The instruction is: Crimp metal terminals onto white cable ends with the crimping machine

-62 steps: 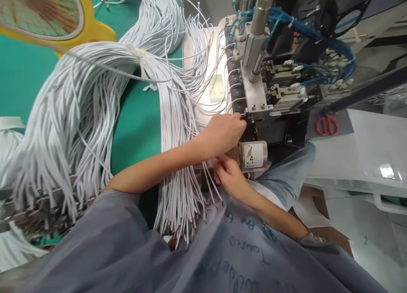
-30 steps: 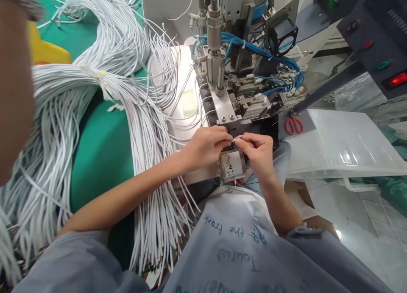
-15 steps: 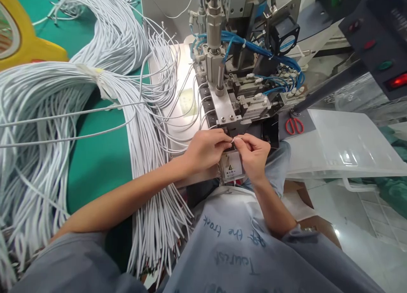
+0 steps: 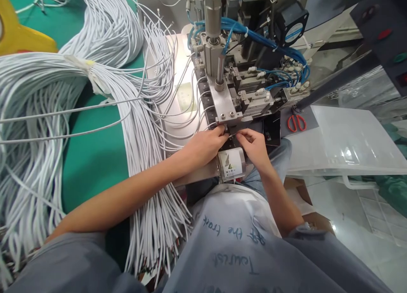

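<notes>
At the front of the metal press machine (image 4: 222,100), my left hand (image 4: 203,148) is closed in a pinch on a white cable, its fingertips just under the machine's front plate. A thin end of the cable (image 4: 232,135) shows in the gap between my hands. My right hand (image 4: 254,146) pinches at that end with thumb and forefinger; its other fingers are curled. The cable's very tip is too small to make out. Below my fingers is a white label (image 4: 232,165) on the front of the machine.
Several white cables (image 4: 187,129) lie in a row into the machine's left side. Large cable bundles (image 4: 140,157) cover the green mat (image 4: 84,166) at left. Red-handled scissors (image 4: 296,123) and a translucent white tray (image 4: 349,144) are on the right. Blue air hoses (image 4: 254,36) cross the machine.
My hands have moved slightly apart and up toward the machine, with the thin cable end now showing between them. The whole view has shifted a little.
</notes>
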A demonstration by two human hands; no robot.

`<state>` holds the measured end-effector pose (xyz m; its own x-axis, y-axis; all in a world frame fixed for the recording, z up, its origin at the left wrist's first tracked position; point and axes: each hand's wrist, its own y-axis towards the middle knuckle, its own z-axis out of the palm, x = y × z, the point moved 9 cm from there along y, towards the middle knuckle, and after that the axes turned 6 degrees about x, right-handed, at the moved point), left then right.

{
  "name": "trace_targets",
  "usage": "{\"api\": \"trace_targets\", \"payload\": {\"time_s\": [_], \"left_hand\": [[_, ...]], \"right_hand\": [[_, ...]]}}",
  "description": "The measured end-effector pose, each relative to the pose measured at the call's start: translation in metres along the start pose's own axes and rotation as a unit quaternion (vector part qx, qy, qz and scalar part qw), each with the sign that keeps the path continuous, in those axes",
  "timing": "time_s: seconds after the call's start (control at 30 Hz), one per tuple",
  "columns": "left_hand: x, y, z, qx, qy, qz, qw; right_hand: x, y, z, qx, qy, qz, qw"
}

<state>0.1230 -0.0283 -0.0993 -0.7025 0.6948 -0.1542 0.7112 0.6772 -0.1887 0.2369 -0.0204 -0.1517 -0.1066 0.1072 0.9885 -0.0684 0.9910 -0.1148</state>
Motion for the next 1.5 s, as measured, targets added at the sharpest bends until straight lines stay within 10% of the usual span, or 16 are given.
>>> {"api": "trace_targets", "payload": {"time_s": [1.3, 1.5], "left_hand": [[-0.011, -0.008, -0.015, -0.015, 0.097, 0.045, 0.994], [-0.003, -0.015, -0.018, 0.003, 0.073, -0.005, 0.997]], "right_hand": [[-0.019, 0.016, 0.022, 0.097, -0.004, 0.011, 0.995], [-0.003, 0.007, -0.008, -0.039, -0.078, -0.036, 0.996]]}}
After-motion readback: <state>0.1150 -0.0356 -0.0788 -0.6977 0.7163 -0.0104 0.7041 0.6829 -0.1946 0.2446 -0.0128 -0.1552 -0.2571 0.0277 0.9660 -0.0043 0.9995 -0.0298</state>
